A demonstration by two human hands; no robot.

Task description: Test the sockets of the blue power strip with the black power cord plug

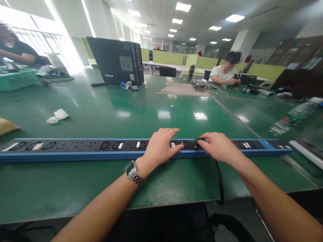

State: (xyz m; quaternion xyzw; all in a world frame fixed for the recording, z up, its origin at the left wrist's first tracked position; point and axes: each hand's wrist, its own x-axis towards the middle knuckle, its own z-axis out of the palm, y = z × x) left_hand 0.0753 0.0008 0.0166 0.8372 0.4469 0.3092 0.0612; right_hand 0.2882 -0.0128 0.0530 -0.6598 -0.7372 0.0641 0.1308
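A long blue power strip with black sockets lies across the green table. My left hand, with a watch on the wrist, rests over the middle of the strip, thumb and fingers apart, holding nothing. To its right, my right hand grips a black plug between thumb and fingers at a socket. Whether the plug is fully seated cannot be seen. Its thick black cable hangs down over the table's front edge.
A black computer case stands behind, gloves beside it. Crumpled tissue lies left, near a green basket. A plastic bottle lies right. One person sits across the table, another at the far left.
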